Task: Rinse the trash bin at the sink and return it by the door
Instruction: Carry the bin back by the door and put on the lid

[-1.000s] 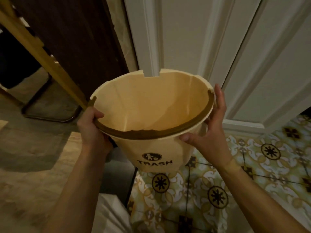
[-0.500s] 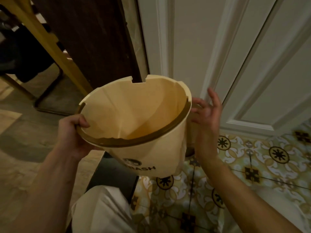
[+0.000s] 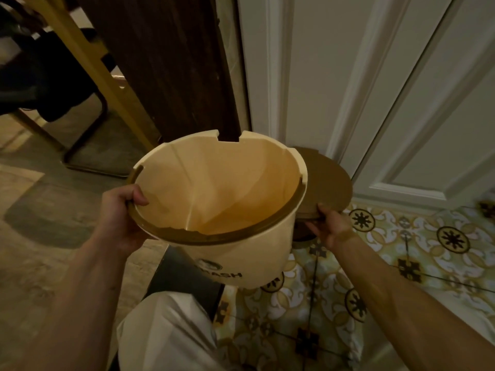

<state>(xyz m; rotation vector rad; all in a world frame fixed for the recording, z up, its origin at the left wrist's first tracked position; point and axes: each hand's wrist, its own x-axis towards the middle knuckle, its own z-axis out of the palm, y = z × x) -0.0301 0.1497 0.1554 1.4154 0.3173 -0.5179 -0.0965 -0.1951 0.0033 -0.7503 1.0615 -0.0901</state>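
left hand (image 3: 122, 214) pinching trash bin (image 3: 219, 207) rim solo | right hand (image 3: 328, 226) gripping brown lid (image 3: 325, 180) | could tip, slip, bump door (image 3: 375, 76) lol

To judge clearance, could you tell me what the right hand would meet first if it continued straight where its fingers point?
Probably the round brown lid that the right hand already grips.

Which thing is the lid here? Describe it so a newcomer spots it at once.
Start at the white door. At its foot, right of the cream bin, the right hand holds the lid. It is a flat brown disc, unlike the deep open bin.
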